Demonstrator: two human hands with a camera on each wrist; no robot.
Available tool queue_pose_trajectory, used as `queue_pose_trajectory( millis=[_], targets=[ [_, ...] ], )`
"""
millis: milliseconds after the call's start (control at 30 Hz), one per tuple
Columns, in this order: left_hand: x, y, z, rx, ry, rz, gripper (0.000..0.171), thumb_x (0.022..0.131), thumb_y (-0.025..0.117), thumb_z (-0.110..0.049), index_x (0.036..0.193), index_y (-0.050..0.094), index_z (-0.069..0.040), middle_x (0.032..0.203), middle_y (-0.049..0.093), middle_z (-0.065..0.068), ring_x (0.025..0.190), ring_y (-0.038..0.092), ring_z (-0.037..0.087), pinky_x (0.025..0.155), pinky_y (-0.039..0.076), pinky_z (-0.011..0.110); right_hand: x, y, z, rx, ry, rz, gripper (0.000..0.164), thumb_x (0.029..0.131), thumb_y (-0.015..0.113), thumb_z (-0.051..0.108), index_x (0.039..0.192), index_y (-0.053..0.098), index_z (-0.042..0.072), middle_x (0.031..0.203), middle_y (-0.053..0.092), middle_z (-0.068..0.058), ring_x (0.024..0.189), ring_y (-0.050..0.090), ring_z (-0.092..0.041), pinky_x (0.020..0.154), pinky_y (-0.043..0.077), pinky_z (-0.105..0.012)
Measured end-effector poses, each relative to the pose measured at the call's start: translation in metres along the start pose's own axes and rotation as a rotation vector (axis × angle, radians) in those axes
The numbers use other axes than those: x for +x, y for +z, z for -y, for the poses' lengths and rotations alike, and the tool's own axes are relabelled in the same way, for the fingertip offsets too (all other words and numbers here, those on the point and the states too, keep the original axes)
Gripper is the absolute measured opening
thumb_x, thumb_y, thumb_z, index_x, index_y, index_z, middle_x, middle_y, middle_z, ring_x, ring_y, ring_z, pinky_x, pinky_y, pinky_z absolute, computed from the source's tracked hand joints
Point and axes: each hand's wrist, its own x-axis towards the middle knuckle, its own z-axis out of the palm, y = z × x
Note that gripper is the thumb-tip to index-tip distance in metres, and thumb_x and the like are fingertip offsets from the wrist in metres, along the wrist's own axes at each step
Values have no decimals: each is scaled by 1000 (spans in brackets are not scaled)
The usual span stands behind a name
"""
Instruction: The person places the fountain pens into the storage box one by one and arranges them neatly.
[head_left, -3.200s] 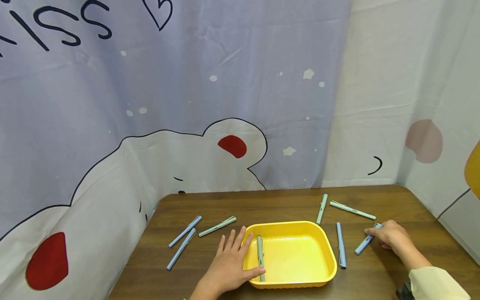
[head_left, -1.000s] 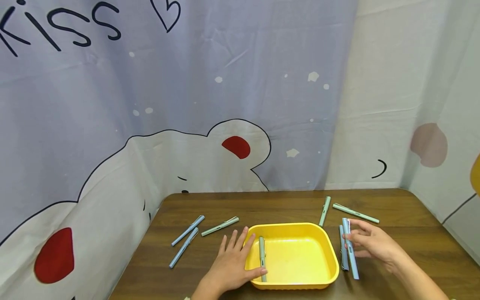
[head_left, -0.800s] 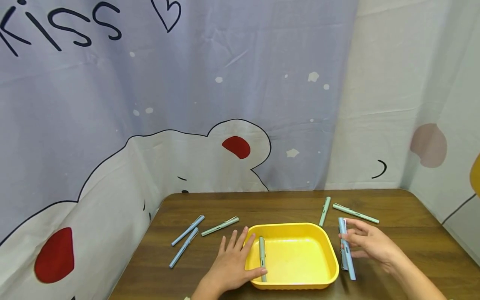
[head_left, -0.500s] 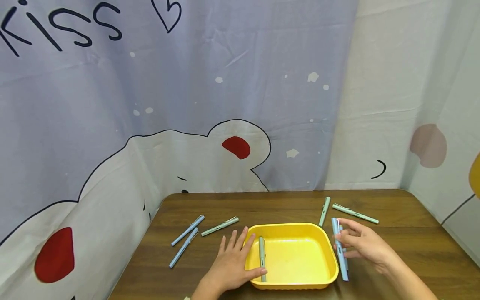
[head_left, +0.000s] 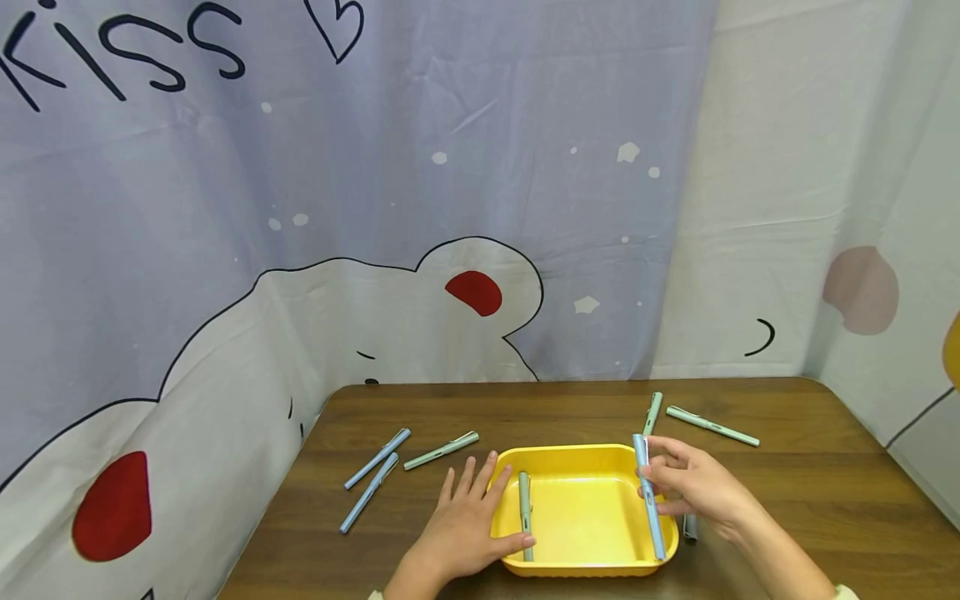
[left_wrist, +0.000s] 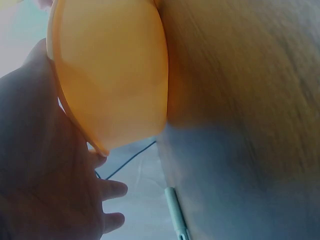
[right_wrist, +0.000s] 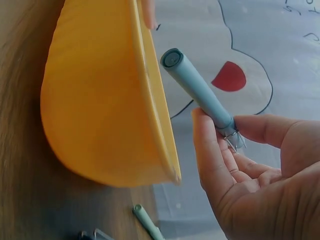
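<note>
A blue pen is pinched between the thumb and fingers of my right hand, held above the right rim of the yellow tray. The right wrist view has this pen tilted beside the tray's outer wall. My left hand lies with spread, straight fingers on the tray's left rim, thumb over the edge. Inside the tray, near that thumb, is a green pen. Another blue pen lies on the table, mostly hidden behind my right hand.
Left of the tray lie two blue pens and a green pen. Behind it on the right are a green pen, partly covered by the held pen, and another green pen. A printed curtain hangs behind the wooden table.
My right hand picked up a blue pen from the table's right side and carried it left, over the tray's right rim. My left hand has stayed on the tray.
</note>
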Motion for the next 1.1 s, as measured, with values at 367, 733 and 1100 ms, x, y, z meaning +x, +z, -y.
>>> queue_pose_trajectory(
  millis=[367, 733, 1100],
  targets=[
    [0, -1, 0, 3, -2, 0, 96, 90, 51, -77, 162, 28, -18, 169, 16, 10, 153, 16, 44, 118, 13, 68, 16, 23, 3, 7, 25, -25, 71, 100, 64, 18, 154, 26, -7, 106, 66, -14, 98, 68, -30, 82, 60, -47],
    [1, 0, -1, 22, 5, -12, 95, 90, 51, -77, 161, 29, -18, 169, 16, 9, 153, 15, 43, 119, 12, 67, 30, 43, -3, 2, 39, -55, 67, 98, 66, 15, 151, 32, -7, 107, 64, -19, 92, 65, -26, 80, 61, -46],
    [0, -1, -1, 29, 1, -7, 95, 90, 50, -77, 162, 29, -18, 169, 17, 9, 153, 15, 43, 119, 12, 67, 39, 60, -13, -6, 25, -44, 66, 97, 66, 14, 150, 34, -10, 102, 63, -14, 90, 64, -25, 77, 61, -46]
  ],
)
